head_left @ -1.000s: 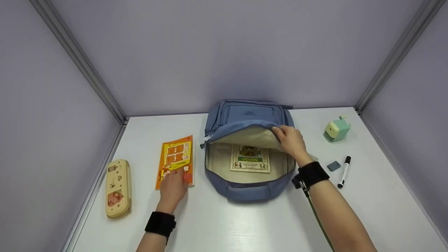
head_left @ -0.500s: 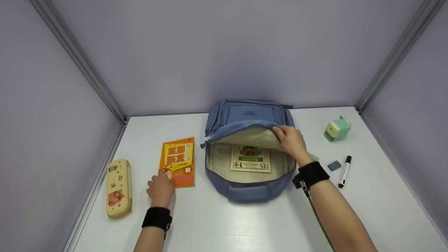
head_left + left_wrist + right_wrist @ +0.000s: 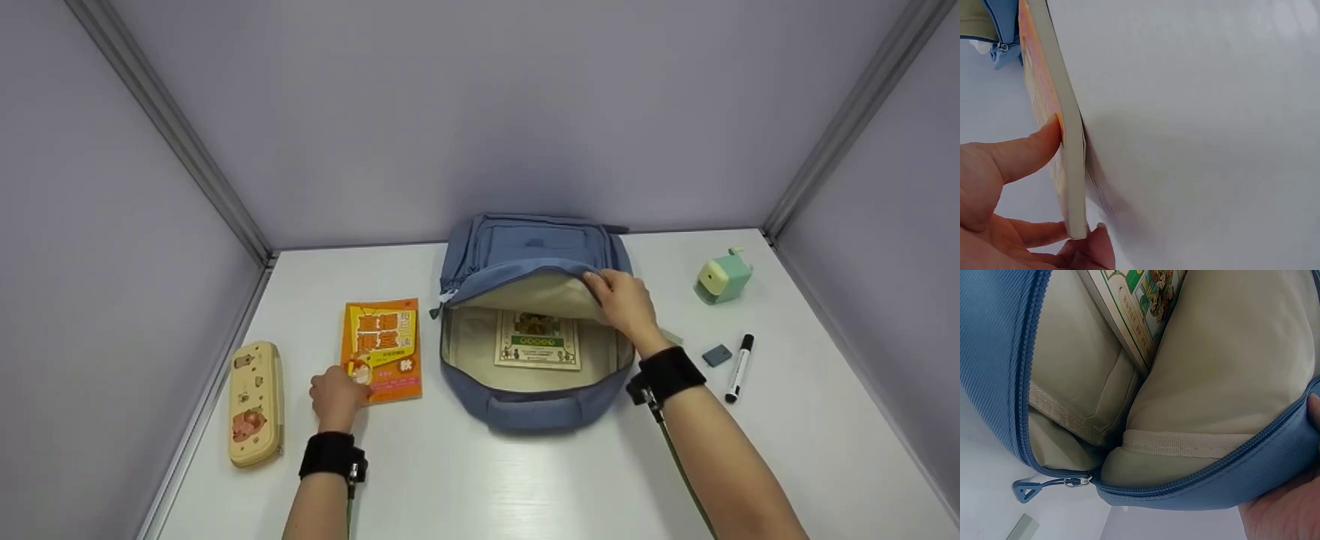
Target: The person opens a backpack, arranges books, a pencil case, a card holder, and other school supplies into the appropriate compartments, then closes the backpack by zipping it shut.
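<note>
The orange book [image 3: 386,337] lay between pencil case [image 3: 254,401] and bag [image 3: 536,414]; eraser [image 3: 716,355], marker [image 3: 739,369] and sharpener [image 3: 723,279] sat farther right. The left hand [image 3: 337,395] pinched the book's corner, thumb [image 3: 1036,149] on top; the right hand [image 3: 626,304] gripped the bag's flap [image 3: 525,289].

The backpack [image 3: 534,244] is blue and the yellow-patched book [image 3: 384,352] orange.

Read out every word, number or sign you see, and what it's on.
Orange book, title's lower line: likely "课堂"; upper line too blurred.
Its white badge: apparently "秋".
Its smaller print: unreadable.
Bagged book: Chinese characters, too small or blurred.
No other text is legible.
</note>
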Demonstrator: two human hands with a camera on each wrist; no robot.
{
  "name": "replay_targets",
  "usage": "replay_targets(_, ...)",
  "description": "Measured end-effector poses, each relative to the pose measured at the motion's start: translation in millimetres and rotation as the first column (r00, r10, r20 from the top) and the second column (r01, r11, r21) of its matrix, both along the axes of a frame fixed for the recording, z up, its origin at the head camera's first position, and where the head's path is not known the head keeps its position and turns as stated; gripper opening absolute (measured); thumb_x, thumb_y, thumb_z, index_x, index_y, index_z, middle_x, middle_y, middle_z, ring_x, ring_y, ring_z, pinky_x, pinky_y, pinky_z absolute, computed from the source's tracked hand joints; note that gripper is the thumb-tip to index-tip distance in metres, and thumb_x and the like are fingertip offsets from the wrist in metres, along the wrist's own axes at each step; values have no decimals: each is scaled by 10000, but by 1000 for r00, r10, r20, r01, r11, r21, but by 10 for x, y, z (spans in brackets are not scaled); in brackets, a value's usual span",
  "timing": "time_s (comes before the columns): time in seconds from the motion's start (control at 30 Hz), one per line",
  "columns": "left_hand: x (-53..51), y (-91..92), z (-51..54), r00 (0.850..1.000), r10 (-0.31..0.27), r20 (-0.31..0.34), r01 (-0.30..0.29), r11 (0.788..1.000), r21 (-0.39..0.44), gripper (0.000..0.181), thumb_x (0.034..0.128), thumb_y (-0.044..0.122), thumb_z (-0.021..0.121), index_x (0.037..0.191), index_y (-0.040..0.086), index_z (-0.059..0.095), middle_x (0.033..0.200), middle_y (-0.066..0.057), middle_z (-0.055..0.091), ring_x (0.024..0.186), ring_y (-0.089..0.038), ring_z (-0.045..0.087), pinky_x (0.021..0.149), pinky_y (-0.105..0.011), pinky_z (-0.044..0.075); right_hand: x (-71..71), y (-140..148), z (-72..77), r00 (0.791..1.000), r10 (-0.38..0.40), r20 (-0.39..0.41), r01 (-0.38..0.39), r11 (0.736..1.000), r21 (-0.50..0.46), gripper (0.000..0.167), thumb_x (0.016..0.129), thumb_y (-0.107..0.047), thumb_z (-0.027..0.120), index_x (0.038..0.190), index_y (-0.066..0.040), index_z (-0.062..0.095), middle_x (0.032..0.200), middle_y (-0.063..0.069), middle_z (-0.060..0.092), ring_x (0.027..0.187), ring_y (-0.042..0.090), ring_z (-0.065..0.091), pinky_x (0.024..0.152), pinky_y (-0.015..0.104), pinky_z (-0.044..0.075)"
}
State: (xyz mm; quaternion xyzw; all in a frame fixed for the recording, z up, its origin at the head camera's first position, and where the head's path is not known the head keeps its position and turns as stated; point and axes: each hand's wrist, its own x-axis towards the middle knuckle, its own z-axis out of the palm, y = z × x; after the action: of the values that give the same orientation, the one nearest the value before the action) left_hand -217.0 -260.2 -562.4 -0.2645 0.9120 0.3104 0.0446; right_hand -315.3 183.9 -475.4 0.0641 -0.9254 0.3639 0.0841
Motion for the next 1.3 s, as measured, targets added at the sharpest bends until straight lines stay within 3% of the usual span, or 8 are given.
replay_targets(0.23, -25, -13, -20, 1000, -8, -13, 10, 988, 154, 594, 863, 122, 704, 1302, -80, 359, 1217, -332, 500, 1104, -443, 528, 887, -526, 435, 6, 7, 6, 1000, 7, -4, -7, 1000, -2, 457, 1024, -432, 491, 686, -134, 412, 590, 13, 346, 531, 213, 380, 553, 356, 316)
replay_targets(0.47, -49, 52, 171, 990, 38, -137, 8, 946, 324, 511, 970, 3, 493, 1440, -1, 291, 1328, -293, 467, 1066, -382, 574, 804, -463, 524, 3, 5, 26, 1000, 5, -1, -5, 1000, -8, 466, 1022, -451, 483, 687, -133, 412, 595, 10, 348, 537, 208, 379, 555, 353, 312)
replay_targets(0.63, -48, 146, 338, 960, 99, -261, -1, 936, 353, 486, 1008, 22, 465, 1464, 43, 300, 1270, -264, 523, 835, -315, 643, 630, -360, 559, -3, 12, 16, 1000, -1, 3, 1, 1000, 4, 485, 1014, -469, 487, 676, -135, 393, 580, 6, 339, 523, 208, 377, 548, 350, 311)
replay_targets(0.8, -40, 299, 508, 899, 175, -402, 16, 904, 428, 489, 1017, 44, 501, 1467, 69, 311, 1297, -211, 530, 863, -290, 647, 693, -405, 574, -12, 18, 20, 1000, -11, -11, 11, 1000, 13, 473, 1017, -446, 499, 673, -136, 399, 590, 8, 347, 548, 218, 402, 557, 359, 321)
replay_targets(0.93, -15, 423, 653, 830, 231, -507, 91, 842, 532, 463, 1012, 55, 526, 1435, 80, 338, 1274, -161, 549, 846, -276, 659, 667, -368, 577, -14, 20, 17, 1000, -11, -13, 11, 1000, 13, 466, 1017, -428, 508, 672, -135, 397, 595, 6, 341, 561, 221, 400, 558, 361, 319)
replay_targets(1.03, 11, 499, 774, 803, 265, -533, 169, 757, 631, 461, 1007, 55, 539, 1422, 93, 342, 1239, -148, 544, 855, -261, 656, 647, -324, 574, -15, 22, 7, 1000, -13, -15, 13, 1000, 13, 464, 1016, -424, 515, 670, -137, 397, 593, 1, 337, 562, 220, 401, 559, 360, 317)
replay_targets(1.13, 40, 572, 884, 808, 270, -523, 234, 668, 706, 471, 995, 48, 563, 1415, 107, 358, 1207, -156, 552, 862, -258, 659, 651, -316, 572, -16, 25, 2, 1000, -14, -22, 15, 1000, 11, 465, 1016, -420, 516, 667, -135, 400, 590, 0, 337, 563, 221, 401, 561, 357, 316)
replay_targets(1.3, 75, 693, 977, 849, 203, -487, 311, 554, 772, 475, 973, 39, 601, 1399, 123, 408, 1188, -171, 591, 829, -259, 659, 635, -302, 567, -20, 32, 7, 999, -15, -30, 15, 1000, 7, 463, 1017, -417, 515, 666, -136, 405, 591, 2, 340, 563, 224, 402, 559, 360, 316)
